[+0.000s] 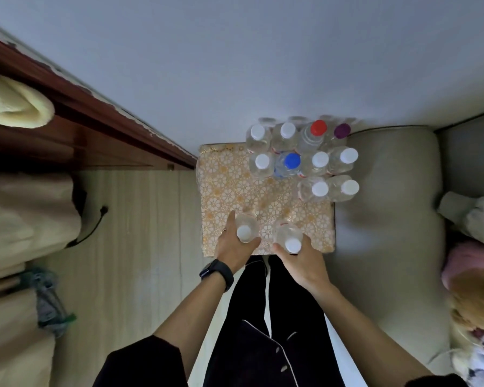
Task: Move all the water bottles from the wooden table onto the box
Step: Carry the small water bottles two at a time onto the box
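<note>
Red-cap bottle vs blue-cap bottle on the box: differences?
Cap: the red-cap bottle has a red one, the blue-cap bottle a blue one.
Row: the red-cap bottle stands in the row nearest the wall, the blue-cap bottle one row nearer the camera.
Shared: both clear, upright, capped, on the box; neither is held.

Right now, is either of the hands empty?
No, the left hand grips the left bottle and the right hand grips the right bottle at the box.

bottles (302, 160) on box (227, 188), right rear corner
</note>
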Demonstrator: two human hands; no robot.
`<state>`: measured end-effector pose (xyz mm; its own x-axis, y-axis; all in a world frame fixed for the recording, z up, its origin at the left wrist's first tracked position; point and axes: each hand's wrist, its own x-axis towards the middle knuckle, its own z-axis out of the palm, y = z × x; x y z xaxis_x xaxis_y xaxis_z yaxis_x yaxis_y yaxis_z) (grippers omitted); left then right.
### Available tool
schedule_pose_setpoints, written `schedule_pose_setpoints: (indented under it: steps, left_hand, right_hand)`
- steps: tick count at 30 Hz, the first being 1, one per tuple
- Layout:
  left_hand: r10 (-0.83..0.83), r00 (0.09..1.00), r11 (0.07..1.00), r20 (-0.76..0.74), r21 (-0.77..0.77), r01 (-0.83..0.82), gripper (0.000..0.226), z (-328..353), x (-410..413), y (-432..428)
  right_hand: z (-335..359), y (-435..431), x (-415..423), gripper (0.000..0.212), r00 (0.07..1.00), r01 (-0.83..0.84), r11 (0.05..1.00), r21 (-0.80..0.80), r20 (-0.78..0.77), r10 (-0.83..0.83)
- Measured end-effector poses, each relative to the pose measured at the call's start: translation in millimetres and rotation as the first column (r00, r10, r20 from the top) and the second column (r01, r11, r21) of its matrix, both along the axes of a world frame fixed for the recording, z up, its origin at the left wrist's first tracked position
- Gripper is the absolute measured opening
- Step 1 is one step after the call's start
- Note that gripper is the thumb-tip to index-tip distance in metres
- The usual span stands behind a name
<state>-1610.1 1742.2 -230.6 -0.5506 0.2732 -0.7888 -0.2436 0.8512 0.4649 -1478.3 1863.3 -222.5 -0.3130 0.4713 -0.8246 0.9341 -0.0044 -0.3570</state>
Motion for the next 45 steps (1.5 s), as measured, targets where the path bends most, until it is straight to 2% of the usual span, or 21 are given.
schedule_pose_setpoints:
  steps: [3, 7, 11, 18, 22, 25, 27, 29, 31, 33, 35, 38, 43, 45]
  left_hand:
    - [-0.058, 0.998, 0.994, -0.011, -0.095, 0.056, 0.086, 1, -4, 5]
    - [-0.084, 0.993, 0.990, -0.085, -0.121, 0.073, 0.073, 3, -6, 13]
    - [-0.092, 0.990, 0.990, -0.104, -0.120, 0.079, 0.074, 4, -13, 26]
    - [-0.074, 0.987, 0.997, -0.141, 0.004, 0.075, 0.080, 1, -32, 68]
    - [-0.053, 0.994, 0.998, -0.093, 0.018, 0.055, 0.080, -4, -47, 78]
    - [-0.128, 0.990, 0.991, -0.053, 0.035, 0.130, 0.085, -6, -53, 77]
    - [-0.194, 0.980, 0.980, -0.041, 0.041, 0.195, 0.091, -6, -56, 74]
    - [-0.236, 0.968, 0.969, -0.082, 0.050, 0.240, 0.091, -5, -56, 71]
    - [-0.275, 0.944, 0.958, -0.182, 0.033, 0.285, 0.082, -1, -55, 68]
    - [-0.335, 0.895, 0.936, -0.295, 0.002, 0.351, 0.071, 4, -53, 67]
    - [-0.411, 0.830, 0.899, -0.377, -0.020, 0.437, 0.063, 6, -51, 65]
    - [-0.493, 0.771, 0.855, -0.404, -0.063, 0.514, 0.053, 5, -50, 64]
    - [-0.385, 0.832, 0.905, -0.400, 0.013, 0.425, 0.040, 1, -49, 66]
    - [-0.329, 0.854, 0.926, -0.404, 0.038, 0.375, 0.040, 2, -51, 67]
  right_hand:
    - [0, 4, -8, 0.077, 0.998, -0.045, 0.999, 0.012, 0.051, 0.045]
    - [3, 14, -14, 0.074, 0.996, -0.083, 0.994, 0.068, 0.039, 0.081]
    - [4, 23, -20, 0.069, 0.999, -0.034, 0.994, 0.105, -0.027, 0.037]
    - [2, 39, -48, 0.060, 0.987, 0.027, 0.992, 0.127, -0.161, -0.006]
    - [-7, 35, -56, 0.060, 0.981, 0.103, 0.986, 0.129, -0.176, -0.080]
    - [-12, 27, -59, 0.060, 0.957, 0.244, 0.966, 0.081, -0.182, -0.226]
    - [-13, 28, -60, 0.063, 0.958, 0.248, 0.966, 0.075, -0.168, -0.233]
    - [-5, 33, -58, 0.070, 0.983, 0.152, 0.981, 0.123, -0.122, -0.137]
    - [8, 37, -54, 0.073, 0.998, -0.007, 0.967, 0.255, -0.066, 0.024]
    - [22, 42, -50, 0.068, 0.971, -0.205, 0.881, 0.427, -0.022, 0.237]
    - [29, 47, -53, 0.061, 0.914, -0.346, 0.789, 0.508, -0.008, 0.406]
    - [28, 61, -67, 0.056, 0.832, -0.499, 0.725, 0.474, 0.027, 0.555]
    - [24, 77, -76, 0.043, 0.683, -0.665, 0.550, 0.505, 0.114, 0.721]
    - [24, 80, -75, 0.039, 0.660, -0.682, 0.521, 0.513, 0.126, 0.740]
